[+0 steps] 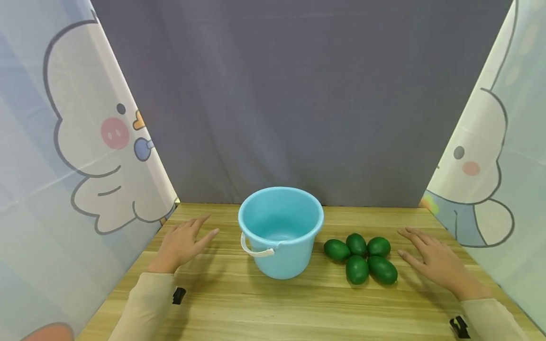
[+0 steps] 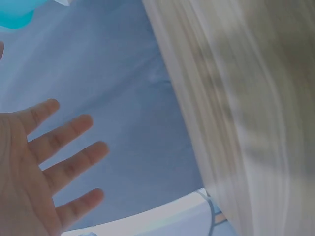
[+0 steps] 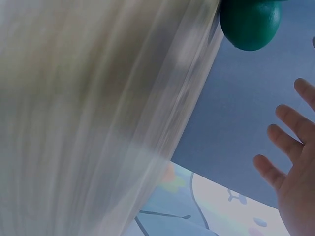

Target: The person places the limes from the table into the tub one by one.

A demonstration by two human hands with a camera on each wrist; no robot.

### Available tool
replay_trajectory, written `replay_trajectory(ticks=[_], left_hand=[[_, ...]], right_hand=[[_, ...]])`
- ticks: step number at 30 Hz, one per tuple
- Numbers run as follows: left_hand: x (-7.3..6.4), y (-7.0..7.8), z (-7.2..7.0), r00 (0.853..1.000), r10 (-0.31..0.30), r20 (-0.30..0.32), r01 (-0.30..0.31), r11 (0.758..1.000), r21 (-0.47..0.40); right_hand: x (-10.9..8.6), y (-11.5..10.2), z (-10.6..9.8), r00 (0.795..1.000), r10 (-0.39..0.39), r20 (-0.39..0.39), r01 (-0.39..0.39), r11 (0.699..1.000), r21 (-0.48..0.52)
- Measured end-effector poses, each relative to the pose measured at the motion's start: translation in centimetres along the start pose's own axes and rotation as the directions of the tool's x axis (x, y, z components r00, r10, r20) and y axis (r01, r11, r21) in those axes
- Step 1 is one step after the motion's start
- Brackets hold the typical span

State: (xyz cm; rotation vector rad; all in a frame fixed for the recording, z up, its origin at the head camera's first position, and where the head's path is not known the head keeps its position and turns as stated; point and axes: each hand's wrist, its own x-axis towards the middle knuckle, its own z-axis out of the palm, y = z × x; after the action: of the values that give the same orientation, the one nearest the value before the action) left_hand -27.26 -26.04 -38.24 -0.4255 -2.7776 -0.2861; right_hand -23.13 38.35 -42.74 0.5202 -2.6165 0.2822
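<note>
A light blue bucket (image 1: 281, 258) with a white handle (image 1: 258, 252) stands upright at the middle of the table; its inside shows nothing in it. To its right lies a cluster of several dark green, egg-shaped fruits (image 1: 357, 269), which look like avocados or limes. My left hand (image 1: 181, 244) is left of the bucket, fingers spread and holding nothing. On the other side, my right hand (image 1: 435, 260) hovers just right of the green fruits, its fingers extended and apart from them. One green fruit (image 3: 250, 24) shows at the top of the right wrist view.
The wooden table (image 1: 264, 312) ends at a grey curtain (image 1: 290, 104) behind the bucket. Pale cartoon-print curtains (image 1: 38, 227) hang along both sides. Small black clips (image 1: 179, 295) show beside both sleeves.
</note>
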Motion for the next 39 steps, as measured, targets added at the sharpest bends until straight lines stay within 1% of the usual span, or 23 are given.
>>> replay_trajectory(ticks=[5,7,12,16,20,23,30,32,34,36,39], left_hand=[[0.5,1.3,-0.4,1.0,0.001,-0.008,-0.001,1.0,-0.031],[0.6,1.6,-0.6,1.0,0.012,-0.023,-0.013,0.999,-0.037],[0.8,2.2,-0.8,0.997,0.045,-0.069,-0.048,0.998,-0.038],[0.9,2.6,-0.8,0.994,0.055,-0.093,-0.06,0.997,-0.056],[0.9,3.1,-0.6,0.994,0.043,-0.097,-0.057,0.988,-0.141],[1.0,3.6,-0.4,0.995,0.029,-0.098,-0.05,0.976,-0.214],[1.3,4.7,0.1,0.993,0.002,-0.121,-0.04,0.946,-0.321],[1.4,5.0,0.2,0.993,-0.01,-0.121,-0.034,0.934,-0.355],[1.4,5.4,0.2,0.993,-0.021,-0.118,-0.028,0.917,-0.398],[1.5,5.8,0.3,0.993,-0.037,-0.11,-0.018,0.888,-0.46],[1.7,6.4,0.3,0.993,-0.059,-0.105,-0.01,0.825,-0.565]], right_hand=[[0.1,-0.2,0.3,0.999,-0.037,-0.019,0.037,0.999,-0.001],[0.2,-0.4,0.3,0.998,-0.051,-0.025,0.051,0.999,0.001],[0.4,-0.9,0.1,0.998,-0.06,-0.03,0.061,0.998,0.014],[0.5,-1.1,0.1,0.996,-0.076,-0.048,0.077,0.997,0.012],[0.7,-1.4,0.1,0.992,-0.107,-0.071,0.108,0.994,0.011],[0.8,-1.7,0.2,0.99,-0.12,-0.08,0.122,0.992,0.017],[0.8,-2.3,0.5,0.989,-0.13,-0.068,0.132,0.991,0.031],[0.8,-2.4,0.5,0.989,-0.134,-0.066,0.137,0.99,0.035],[0.8,-2.5,0.5,0.989,-0.136,-0.062,0.138,0.99,0.037],[0.7,-2.6,0.5,0.989,-0.139,-0.057,0.141,0.989,0.039],[0.7,-2.8,0.6,0.987,-0.153,-0.058,0.155,0.987,0.035]])
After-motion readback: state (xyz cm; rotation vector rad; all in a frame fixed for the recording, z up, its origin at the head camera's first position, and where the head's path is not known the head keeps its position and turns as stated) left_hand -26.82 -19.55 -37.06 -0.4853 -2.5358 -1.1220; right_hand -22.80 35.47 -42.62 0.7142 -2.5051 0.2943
